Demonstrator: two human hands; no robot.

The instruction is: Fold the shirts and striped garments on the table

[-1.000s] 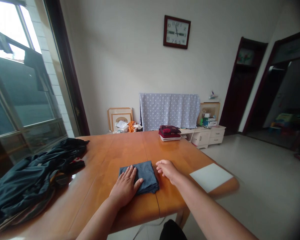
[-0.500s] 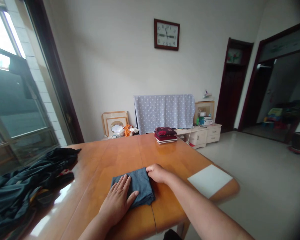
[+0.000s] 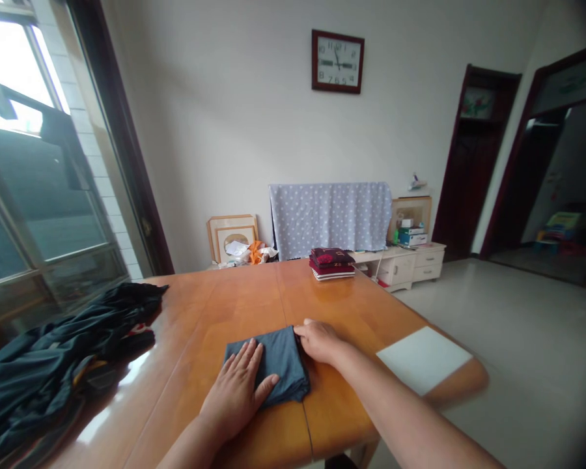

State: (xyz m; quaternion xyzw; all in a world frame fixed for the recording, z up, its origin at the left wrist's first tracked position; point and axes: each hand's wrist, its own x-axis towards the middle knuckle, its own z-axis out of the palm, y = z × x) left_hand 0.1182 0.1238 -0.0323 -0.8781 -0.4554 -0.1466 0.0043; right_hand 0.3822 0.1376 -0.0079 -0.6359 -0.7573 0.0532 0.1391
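On the glossy wooden table (image 3: 234, 293), a folded blue cloth (image 3: 289, 361) lies by the near edge, the left hand (image 3: 237, 389) flat on it, grip released. The right hand (image 3: 318, 341) curls at its far right corner (whether that grip pinches fabric, I cannot tell). Beyond, a clock (image 3: 338, 62) hangs on the pale wall (image 3: 215, 117).
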